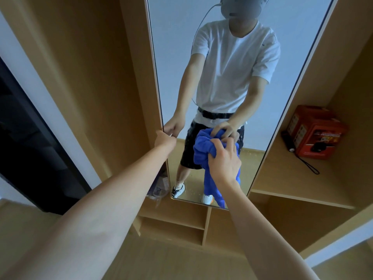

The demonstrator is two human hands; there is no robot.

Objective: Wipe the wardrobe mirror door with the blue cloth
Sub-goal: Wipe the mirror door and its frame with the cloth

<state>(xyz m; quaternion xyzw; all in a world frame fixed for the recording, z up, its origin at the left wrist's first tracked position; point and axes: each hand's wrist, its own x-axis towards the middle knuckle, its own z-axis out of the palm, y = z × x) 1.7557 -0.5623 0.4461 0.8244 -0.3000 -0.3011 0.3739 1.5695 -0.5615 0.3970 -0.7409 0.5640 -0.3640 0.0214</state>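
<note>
— Right hand (pixel 223 158) first: what is it doing?

— Its fingers are curled tight round a bunched blue cloth (pixel 203 152), pressing the wad against the mirror door (pixel 232 77) low down, about level with the reflected shorts. A tail of cloth hangs from the hand toward the mirror's bottom edge.

— And the other?

— The left hand (pixel 164 138) is at the mirror's left edge, fingers hooked round it (the reflection shows them wrapped over the rim). I'd judge it is there to steady the door, so it doesn't swing away under the wiping pressure.

— Why bunch the cloth rather than lay it flat?

— Probably for a firm grip and a thick pad to push on; it does cover less glass per stroke.

— Anything beside the mirror?

— To its right, a wardrobe shelf (pixel 282 178) carries a red box (pixel 314 132) with a dark corded object just beside it. Specks show on the glass near the mirror's bottom, so the lower part likely needs work.
</note>
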